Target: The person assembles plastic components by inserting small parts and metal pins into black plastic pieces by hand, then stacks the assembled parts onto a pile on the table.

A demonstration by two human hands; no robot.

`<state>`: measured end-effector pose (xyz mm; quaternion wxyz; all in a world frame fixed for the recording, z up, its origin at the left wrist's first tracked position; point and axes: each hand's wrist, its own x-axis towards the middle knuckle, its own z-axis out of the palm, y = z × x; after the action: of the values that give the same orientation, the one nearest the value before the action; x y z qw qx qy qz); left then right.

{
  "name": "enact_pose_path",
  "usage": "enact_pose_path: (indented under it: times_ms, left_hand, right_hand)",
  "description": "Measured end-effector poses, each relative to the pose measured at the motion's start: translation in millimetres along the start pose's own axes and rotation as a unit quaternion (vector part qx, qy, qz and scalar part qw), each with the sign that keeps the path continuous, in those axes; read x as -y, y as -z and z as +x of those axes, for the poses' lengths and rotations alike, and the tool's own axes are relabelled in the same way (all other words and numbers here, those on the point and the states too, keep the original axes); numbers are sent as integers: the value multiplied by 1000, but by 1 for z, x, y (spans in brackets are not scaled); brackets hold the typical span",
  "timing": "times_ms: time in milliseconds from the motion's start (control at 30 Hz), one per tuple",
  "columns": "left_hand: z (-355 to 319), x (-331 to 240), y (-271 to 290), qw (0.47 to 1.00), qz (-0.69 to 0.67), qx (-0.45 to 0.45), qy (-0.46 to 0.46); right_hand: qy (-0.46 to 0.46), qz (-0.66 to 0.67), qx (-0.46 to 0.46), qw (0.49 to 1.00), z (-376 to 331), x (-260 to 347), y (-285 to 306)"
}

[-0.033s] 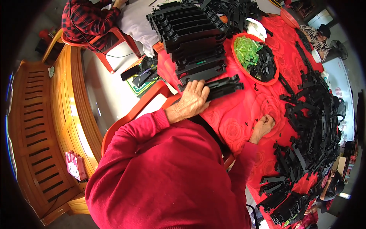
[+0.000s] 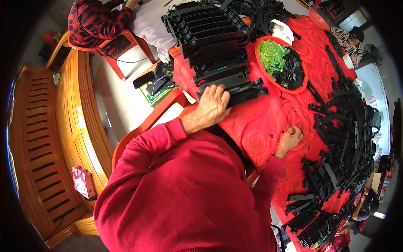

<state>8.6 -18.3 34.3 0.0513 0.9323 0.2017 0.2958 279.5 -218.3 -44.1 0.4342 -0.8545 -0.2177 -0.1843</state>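
Observation:
My left hand (image 2: 212, 107) is closed round one end of a long black plastic part (image 2: 247, 93), at the near end of a row of similar parts. That row, a stack of black plastic frames (image 2: 210, 33), runs away from me along the table's left side. My right hand (image 2: 290, 138) rests on the red cloth with its fingers curled together; whether anything is in them is hidden. Small black bits (image 2: 271, 136) lie on the cloth beside it. Beyond, an orange-rimmed basket (image 2: 305, 86) holds green translucent pieces (image 2: 272, 56) and small black pieces (image 2: 289, 72).
A large heap of black plastic parts (image 2: 344, 138) covers the table's right side. On the left stand a red plastic chair (image 2: 145, 124) and a wooden bench (image 2: 40, 147). A person in a checked shirt (image 2: 94, 25) sits at the far left. Other people are at the right.
The black part in my left hand has tilted and shifted slightly toward the row. My left hand has moved a little to the left. My right hand has stayed in place.

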Motion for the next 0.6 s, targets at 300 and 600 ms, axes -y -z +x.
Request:
enact_pose_path:
  times_ms: [300, 600]
  left_hand:
    - [20, 44, 2, 993, 108, -48, 26]
    - [21, 35, 0, 988, 144, -32, 47]
  right_hand:
    - [20, -16, 9, 1000, 1, -1, 1]
    - [-2, -1, 0, 1000, -1, 8, 0]
